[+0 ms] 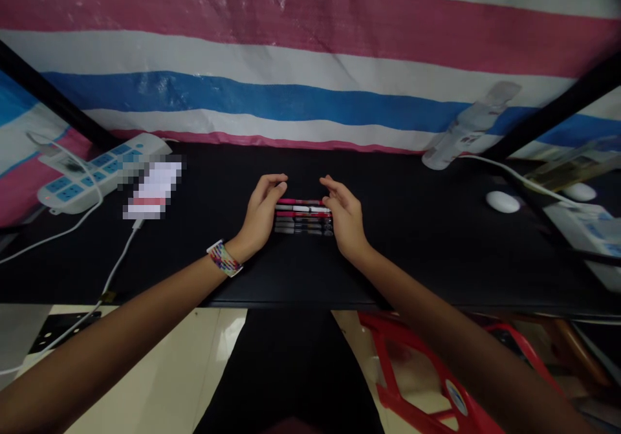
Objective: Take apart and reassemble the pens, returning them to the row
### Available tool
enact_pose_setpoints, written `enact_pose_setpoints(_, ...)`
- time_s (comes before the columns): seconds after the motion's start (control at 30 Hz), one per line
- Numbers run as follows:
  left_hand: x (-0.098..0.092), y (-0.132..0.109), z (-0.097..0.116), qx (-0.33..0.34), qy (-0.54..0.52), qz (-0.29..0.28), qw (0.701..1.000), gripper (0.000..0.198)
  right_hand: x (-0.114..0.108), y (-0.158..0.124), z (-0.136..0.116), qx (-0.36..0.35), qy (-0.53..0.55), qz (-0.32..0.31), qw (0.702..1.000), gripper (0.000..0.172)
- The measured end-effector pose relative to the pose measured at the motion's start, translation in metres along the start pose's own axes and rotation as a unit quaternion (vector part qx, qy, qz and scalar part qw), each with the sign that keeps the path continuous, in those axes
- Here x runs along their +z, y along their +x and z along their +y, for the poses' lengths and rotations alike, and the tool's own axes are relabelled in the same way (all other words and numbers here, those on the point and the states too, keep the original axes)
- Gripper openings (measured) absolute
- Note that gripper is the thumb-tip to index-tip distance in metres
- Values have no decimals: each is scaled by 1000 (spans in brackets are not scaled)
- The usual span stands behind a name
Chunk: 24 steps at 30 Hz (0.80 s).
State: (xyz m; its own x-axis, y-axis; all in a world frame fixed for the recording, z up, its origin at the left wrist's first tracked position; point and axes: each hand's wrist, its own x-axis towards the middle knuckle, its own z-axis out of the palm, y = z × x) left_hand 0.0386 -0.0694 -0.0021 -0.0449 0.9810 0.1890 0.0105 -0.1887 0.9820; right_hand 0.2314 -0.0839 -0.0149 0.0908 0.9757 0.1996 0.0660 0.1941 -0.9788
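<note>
Several pens (pixel 304 209) lie side by side across the middle of the black table, the far ones red and white, the near ones dark or clear. At their left ends rests my left hand (pixel 262 211), with a woven bracelet on its wrist. My right hand (pixel 345 217) is at their right ends. Both hands have curved fingers with gaps between thumb and fingertips, and they stand around the row from either side. The palms hide the pen ends.
On the left of the black table (pixel 412 246) are a power strip (pixel 109 172) and a phone (pixel 155 188) on a cable. A clear bottle (pixel 460 136), a white mouse (pixel 503 202) and another power strip (pixel 577 227) are at right. A red stool (pixel 412 343) stands below.
</note>
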Motion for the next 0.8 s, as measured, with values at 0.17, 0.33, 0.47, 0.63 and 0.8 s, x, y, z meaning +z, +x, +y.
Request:
enact_pose_setpoints(0.17,3,12,-5,18,-5,16,1000,19,3,18,6,-4,1,12,1000,42)
enact_pose_setpoints(0.33,5,31,-11,36,2,20,999,21,7,37,14,-7,17,23,1000,40)
enact_pose_setpoints(0.47,8,45,-15,32,2,24,999,22,6,45,17,-12,-1,20,1000,38)
enact_pose_setpoints(0.63,11,56,-17,33,18,22,999,28,5,55,22,-22,-31,18,999,37)
enact_pose_setpoints(0.8,10,59,-16,48,29,11,998,27,5,63,22,-18,-30,5,999,35)
